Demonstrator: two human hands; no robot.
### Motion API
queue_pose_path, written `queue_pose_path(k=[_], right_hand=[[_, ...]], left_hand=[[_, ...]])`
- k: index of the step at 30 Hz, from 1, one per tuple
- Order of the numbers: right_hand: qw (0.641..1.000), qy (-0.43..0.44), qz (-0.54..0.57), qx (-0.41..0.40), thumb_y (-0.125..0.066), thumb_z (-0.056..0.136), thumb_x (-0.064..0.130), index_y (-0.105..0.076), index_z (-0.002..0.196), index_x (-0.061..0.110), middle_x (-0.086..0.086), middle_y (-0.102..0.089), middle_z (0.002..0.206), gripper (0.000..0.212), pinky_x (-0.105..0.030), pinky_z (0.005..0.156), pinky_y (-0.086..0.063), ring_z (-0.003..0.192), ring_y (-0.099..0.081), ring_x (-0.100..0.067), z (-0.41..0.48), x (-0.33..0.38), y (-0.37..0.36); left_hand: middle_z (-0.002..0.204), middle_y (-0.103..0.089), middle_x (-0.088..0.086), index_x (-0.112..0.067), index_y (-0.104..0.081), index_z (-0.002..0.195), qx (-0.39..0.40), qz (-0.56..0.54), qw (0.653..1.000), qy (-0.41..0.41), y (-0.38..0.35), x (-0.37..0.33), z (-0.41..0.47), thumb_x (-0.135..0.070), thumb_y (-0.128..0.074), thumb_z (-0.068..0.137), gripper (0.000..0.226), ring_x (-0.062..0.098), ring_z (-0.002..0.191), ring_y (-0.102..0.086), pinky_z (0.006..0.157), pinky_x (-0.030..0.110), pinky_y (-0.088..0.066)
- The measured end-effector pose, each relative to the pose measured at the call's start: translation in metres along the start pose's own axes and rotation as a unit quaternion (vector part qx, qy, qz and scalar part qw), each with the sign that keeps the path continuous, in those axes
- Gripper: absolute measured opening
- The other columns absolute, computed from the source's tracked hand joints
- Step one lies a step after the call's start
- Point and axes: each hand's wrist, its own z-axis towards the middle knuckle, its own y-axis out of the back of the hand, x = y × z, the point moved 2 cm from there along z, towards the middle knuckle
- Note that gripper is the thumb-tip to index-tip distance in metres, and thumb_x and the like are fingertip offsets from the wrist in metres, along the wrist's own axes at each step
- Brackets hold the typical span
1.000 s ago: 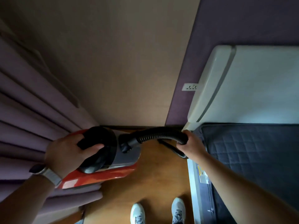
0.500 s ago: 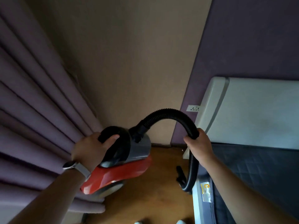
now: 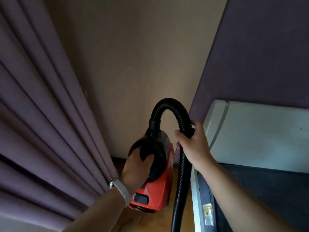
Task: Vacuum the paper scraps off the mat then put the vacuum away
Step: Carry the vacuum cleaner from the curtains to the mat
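A red and black canister vacuum hangs lifted above the wooden floor, its nose pointing up. My left hand grips its black carry handle. A black ribbed hose arches up from the vacuum's top and drops down on the right. My right hand grips that hose just past the arch, and the rest of the hose hangs toward the floor. No mat or paper scraps are in view.
Purple curtains hang close on the left. A beige wall is straight ahead, a purple panel at right. A white headboard and a dark quilted mattress lie at right. The floor strip between is narrow.
Both hands have raised the vacuum from lying low and sideways to hanging upright. The hose now arches high, and my view has tilted upward so my shoes have left the frame.
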Motion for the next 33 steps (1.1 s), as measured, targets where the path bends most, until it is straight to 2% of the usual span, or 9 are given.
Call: queue_pose_path(k=[3, 7, 9, 11, 13, 16, 25, 31, 33], right_hand=[[1.0, 0.024, -0.017, -0.003, -0.071, 0.081, 0.033, -0.05, 0.101, 0.041, 0.0, -0.065, 0.07, 0.03, -0.043, 0.057, -0.054, 0.056, -0.063, -0.022, 0.002, 0.012, -0.015], [0.999, 0.032, -0.011, 0.025, -0.072, 0.083, 0.034, -0.049, 0.103, 0.038, -0.001, -0.067, 0.078, 0.031, -0.032, 0.054, -0.051, 0.058, -0.064, -0.014, 0.003, 0.027, -0.023], [0.999, 0.025, -0.013, 0.022, -0.073, 0.083, 0.033, -0.049, 0.104, 0.038, -0.002, -0.068, 0.082, 0.033, -0.031, 0.055, -0.051, 0.061, -0.066, -0.014, 0.002, 0.031, -0.023], [1.0, 0.013, -0.011, 0.006, -0.074, 0.082, 0.033, -0.05, 0.107, 0.035, -0.003, -0.068, 0.087, 0.035, -0.032, 0.058, -0.053, 0.064, -0.067, -0.015, 0.0, 0.034, -0.021], [1.0, 0.009, -0.009, -0.008, -0.075, 0.081, 0.033, -0.051, 0.109, 0.033, -0.002, -0.068, 0.088, 0.037, -0.029, 0.058, -0.052, 0.065, -0.067, -0.013, -0.001, 0.036, -0.019], [1.0, 0.015, -0.003, -0.023, -0.077, 0.079, 0.032, -0.054, 0.108, 0.032, 0.0, -0.068, 0.088, 0.037, -0.028, 0.06, -0.052, 0.066, -0.067, -0.012, -0.004, 0.041, -0.022], [0.995, 0.084, -0.028, 0.054, -0.072, 0.082, 0.039, -0.06, 0.105, 0.029, 0.008, -0.07, 0.096, 0.028, -0.028, 0.083, -0.056, 0.09, -0.068, -0.006, -0.014, 0.038, -0.011], [0.994, 0.06, -0.063, 0.069, -0.058, 0.072, 0.077, -0.057, 0.106, 0.034, 0.007, -0.068, 0.095, 0.055, -0.025, 0.078, -0.054, 0.092, -0.066, -0.005, -0.035, -0.011, 0.012], [0.989, 0.041, -0.104, 0.098, -0.061, 0.072, 0.072, -0.055, 0.107, 0.035, 0.007, -0.067, 0.095, 0.051, -0.024, 0.074, -0.053, 0.089, -0.065, -0.003, -0.04, -0.023, 0.017]], left_hand=[[0.086, -0.07, 0.005, -0.014, -0.052, 0.12, 0.051, -0.072, 0.996, -0.005, -0.011, -0.014, -0.012, -0.048, -0.063, 0.074, 0.057, 0.019, 0.075, -0.068, 0.074, 0.036, -0.057], [0.108, -0.065, -0.001, -0.026, -0.019, 0.14, 0.068, -0.128, 0.989, -0.034, -0.016, -0.026, -0.021, -0.055, -0.069, 0.066, 0.094, 0.019, 0.094, -0.067, 0.083, 0.035, -0.055], [0.109, -0.063, -0.013, -0.033, -0.02, 0.138, 0.088, -0.171, 0.978, -0.077, -0.013, -0.032, -0.027, -0.045, -0.076, 0.073, 0.086, 0.005, 0.098, -0.063, 0.084, 0.024, -0.05], [0.1, -0.066, -0.016, -0.036, -0.043, 0.12, 0.126, -0.184, 0.968, -0.118, -0.014, -0.034, -0.029, -0.043, -0.077, 0.071, 0.06, -0.001, 0.094, -0.063, 0.082, 0.024, -0.049], [0.092, -0.068, -0.008, -0.035, -0.059, 0.092, 0.147, -0.17, 0.964, -0.141, -0.018, -0.036, -0.029, -0.053, -0.078, 0.064, 0.038, 0.006, 0.087, -0.064, 0.08, 0.032, -0.052], [0.083, -0.068, -0.003, -0.03, -0.062, 0.073, 0.12, -0.137, 0.97, -0.16, -0.025, -0.039, -0.027, -0.068, -0.077, 0.058, 0.044, 0.013, 0.082, -0.064, 0.078, 0.038, -0.054], [0.086, -0.075, -0.009, -0.026, -0.075, 0.09, 0.11, -0.167, 0.961, -0.189, -0.008, -0.066, -0.021, -0.035, -0.077, 0.079, 0.014, 0.006, 0.083, -0.069, 0.08, 0.037, -0.056], [0.078, -0.075, -0.006, -0.022, -0.076, 0.081, 0.077, -0.198, 0.963, -0.166, 0.001, -0.085, -0.006, -0.029, -0.079, 0.078, 0.008, 0.01, 0.077, -0.07, 0.073, 0.031, -0.054], [0.079, -0.075, -0.005, -0.02, -0.076, 0.08, 0.065, -0.205, 0.963, -0.161, 0.005, -0.086, -0.002, -0.029, -0.079, 0.078, 0.009, 0.013, 0.078, -0.071, 0.077, 0.036, -0.056]])
